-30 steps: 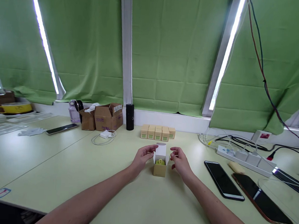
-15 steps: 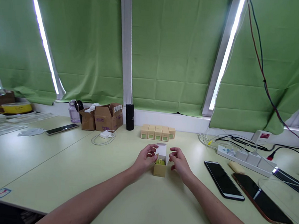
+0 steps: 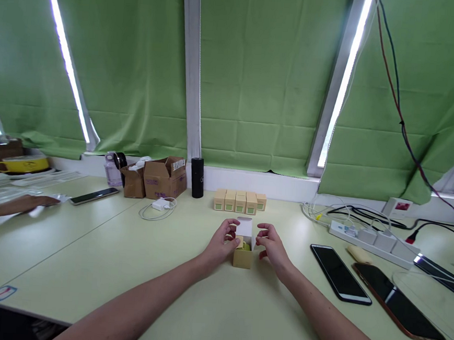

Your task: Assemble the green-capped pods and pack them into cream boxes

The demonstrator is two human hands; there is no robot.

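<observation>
A small cardboard box (image 3: pixel 242 260) stands upright on the table in front of me, its white-lined lid (image 3: pixel 245 226) raised at the back. Inside lies a yellow-green item (image 3: pixel 246 246) with a loop on top; its kind is unclear. My left hand (image 3: pixel 223 241) is at the box's left side, thumb and fingers closed on the left side flap (image 3: pixel 239 242), which leans inward over the item. On the other side, my right hand (image 3: pixel 273 248) has its curled fingers apart, fingertips by the right edge of the box; whether they touch it I cannot tell.
Several similar closed boxes (image 3: pixel 235 202) stand in a row behind. Two phones (image 3: pixel 340 273) and a power strip (image 3: pixel 374 243) with cables lie to the right. Left are a black cylinder (image 3: pixel 197 178), open cartons (image 3: pixel 164 180), a charger (image 3: pixel 161 204) and another person's hand (image 3: pixel 31 203).
The left side flap has tipped inward over the item under my left thumb. My right hand has barely moved. Another person's hand has reached in from the far left.
</observation>
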